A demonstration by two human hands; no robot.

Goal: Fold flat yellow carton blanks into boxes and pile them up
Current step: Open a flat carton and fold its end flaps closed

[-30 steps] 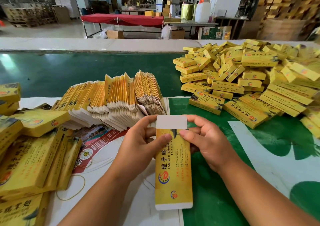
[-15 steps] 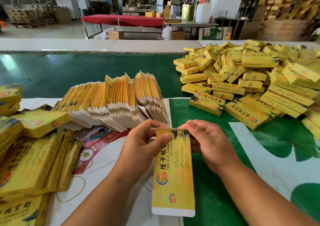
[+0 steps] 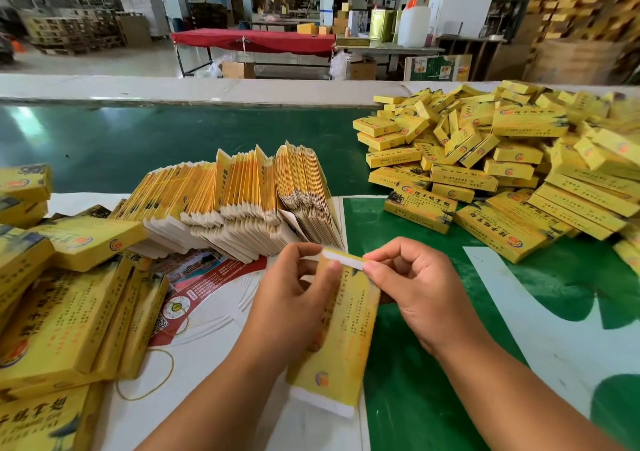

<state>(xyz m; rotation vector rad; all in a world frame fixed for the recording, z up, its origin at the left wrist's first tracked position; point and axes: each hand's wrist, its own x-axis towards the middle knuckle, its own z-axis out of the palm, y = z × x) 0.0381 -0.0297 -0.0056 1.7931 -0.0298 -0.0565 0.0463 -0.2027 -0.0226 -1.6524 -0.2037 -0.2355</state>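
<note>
A yellow carton blank (image 3: 346, 333) with red print is held above the table in front of me, its long axis running toward me. My left hand (image 3: 294, 298) grips its upper left edge, thumb on the printed face. My right hand (image 3: 412, 284) pinches the white top flap, which is bent over at the far end. A white flap shows at the near end too. A fanned stack of flat blanks (image 3: 242, 205) lies just beyond my hands. A heap of folded yellow boxes (image 3: 502, 163) fills the right of the table.
Larger yellow boxes (image 3: 62, 312) lie piled along the left edge. A printed paper sheet (image 3: 194, 298) and a rubber band (image 3: 152, 378) lie under my left arm. A green belt (image 3: 138, 139) runs across behind the blanks. Beyond it are workshop tables and pallets.
The white top flap stood upright, then was folded over by my right fingers. The carton has tilted slightly to the right and both hands have shifted a little.
</note>
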